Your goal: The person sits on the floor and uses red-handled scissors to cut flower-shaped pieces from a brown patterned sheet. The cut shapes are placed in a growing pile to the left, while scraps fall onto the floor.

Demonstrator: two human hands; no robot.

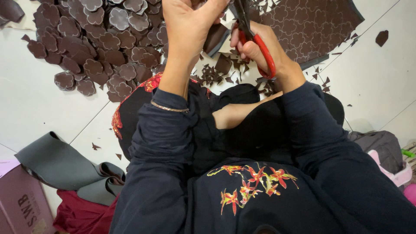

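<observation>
The right hand is closed through the red loops of steel scissors. Just left of it, the left hand pinches a dark brown sheet piece, matte and smooth. Further left, flat flower-shaped cutouts lie heaped on the white tiled floor.

At your seven o'clock a roll of grey foam lies on the white tiled floor. A pink box sits in the corner by it, touching a red cloth. At four o'clock you see a grey bundle beside something pink.
</observation>
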